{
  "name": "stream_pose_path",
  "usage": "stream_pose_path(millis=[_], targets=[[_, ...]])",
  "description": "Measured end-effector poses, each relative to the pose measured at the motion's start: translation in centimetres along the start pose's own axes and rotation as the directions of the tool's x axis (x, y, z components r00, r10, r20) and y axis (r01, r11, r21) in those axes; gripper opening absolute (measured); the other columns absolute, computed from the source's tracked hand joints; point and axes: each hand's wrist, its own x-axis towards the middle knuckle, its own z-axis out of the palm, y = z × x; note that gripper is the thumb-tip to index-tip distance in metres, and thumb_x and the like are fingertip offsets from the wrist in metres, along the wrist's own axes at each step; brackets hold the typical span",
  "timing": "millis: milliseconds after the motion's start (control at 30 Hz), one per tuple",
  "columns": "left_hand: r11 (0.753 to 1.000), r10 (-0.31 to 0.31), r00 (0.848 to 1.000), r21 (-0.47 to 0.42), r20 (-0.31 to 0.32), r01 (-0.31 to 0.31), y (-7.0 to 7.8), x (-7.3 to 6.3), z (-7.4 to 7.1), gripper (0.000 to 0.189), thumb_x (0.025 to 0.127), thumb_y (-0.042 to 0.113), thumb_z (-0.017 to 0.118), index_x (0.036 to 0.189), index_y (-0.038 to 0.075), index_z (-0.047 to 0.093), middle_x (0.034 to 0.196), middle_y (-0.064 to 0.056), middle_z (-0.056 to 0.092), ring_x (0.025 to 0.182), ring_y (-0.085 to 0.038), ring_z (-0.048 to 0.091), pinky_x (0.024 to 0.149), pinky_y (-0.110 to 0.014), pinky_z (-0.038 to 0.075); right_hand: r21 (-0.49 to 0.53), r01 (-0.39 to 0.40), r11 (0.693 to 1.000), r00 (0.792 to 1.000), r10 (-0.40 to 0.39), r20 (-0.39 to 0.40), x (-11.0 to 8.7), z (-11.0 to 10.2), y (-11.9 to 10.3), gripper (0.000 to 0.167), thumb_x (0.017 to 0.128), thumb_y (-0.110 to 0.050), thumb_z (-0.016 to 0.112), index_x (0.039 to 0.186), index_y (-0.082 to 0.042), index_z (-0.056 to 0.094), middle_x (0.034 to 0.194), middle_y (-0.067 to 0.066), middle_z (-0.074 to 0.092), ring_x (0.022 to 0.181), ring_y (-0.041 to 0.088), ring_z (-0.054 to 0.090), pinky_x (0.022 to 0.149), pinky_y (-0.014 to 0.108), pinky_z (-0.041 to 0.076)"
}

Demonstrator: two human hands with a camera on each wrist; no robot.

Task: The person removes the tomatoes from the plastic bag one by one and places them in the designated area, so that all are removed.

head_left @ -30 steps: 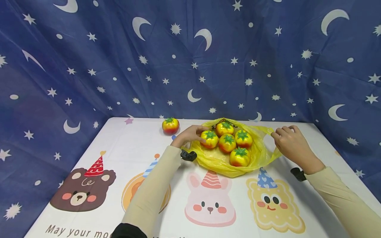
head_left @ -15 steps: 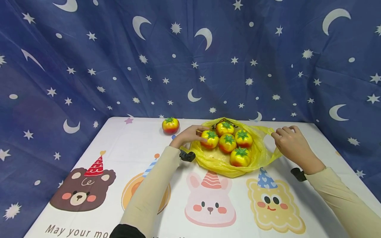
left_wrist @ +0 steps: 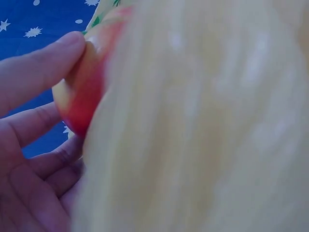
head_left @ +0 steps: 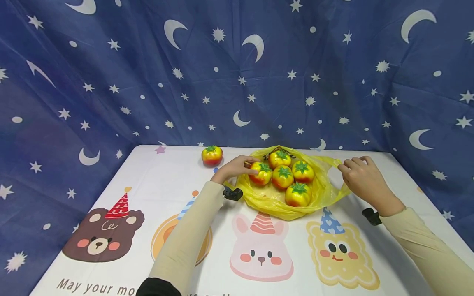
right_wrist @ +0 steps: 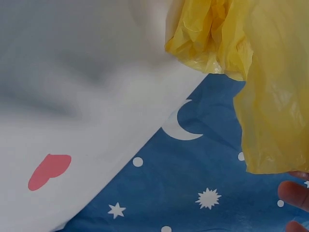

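Several shiny red-and-yellow tomatoes with green leafy tops lie in the spread mouth of a yellow plastic bag [head_left: 281, 211] in the head view. My left hand [head_left: 234, 167] holds the leftmost tomato [head_left: 261, 174] between thumb and fingers, over the bag's left rim. In the left wrist view, the thumb and fingertips touch that tomato [left_wrist: 87, 99], and blurred bag plastic [left_wrist: 193, 125] hides part of it. My right hand [head_left: 361, 177] pinches the bag's right edge and stretches it sideways. The right wrist view shows hanging plastic [right_wrist: 275, 96] and only some fingertips [right_wrist: 294, 193].
Another tomato [head_left: 212, 156] sits outside the bag, left of it near the table's back edge. A white cloth printed with cartoon faces covers the table [head_left: 122, 172]. A dark blue curtain [head_left: 207, 53] with moons and stars rises behind and at the sides.
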Motion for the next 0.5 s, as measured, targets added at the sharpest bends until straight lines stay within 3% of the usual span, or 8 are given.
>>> stream_pose_path(millis=[233, 500], targets=[[1.0, -0.01, 1.0, 0.028, 0.008, 0.01, -0.08, 0.09, 0.03, 0.053, 0.088, 0.024, 0.066, 0.135, 0.008, 0.05, 0.135, -0.014, 0.053, 0.121, -0.027, 0.051, 0.109, -0.037, 0.039, -0.014, 0.001, 1.0, 1.0, 0.0, 0.014, 0.05, -0.03, 0.06, 0.022, 0.061, 0.006, 0.077, 0.078, 0.003, 0.063, 0.075, 0.018, 0.064, 0.07, 0.034, 0.058, 0.073, 0.051, 0.048], [1.0, -0.021, 1.0, -0.005, 0.019, 0.021, -0.02, 0.04, -0.05, 0.053, 0.088, 0.024, 0.065, 0.136, 0.007, 0.049, 0.138, -0.012, 0.051, 0.126, -0.026, 0.048, 0.111, -0.038, 0.036, -0.011, 0.002, 1.0, 1.0, -0.002, 0.017, 0.04, -0.15, 0.06, 0.022, 0.061, 0.006, 0.075, 0.08, 0.003, 0.064, 0.076, 0.019, 0.064, 0.071, 0.035, 0.059, 0.073, 0.053, 0.048]])
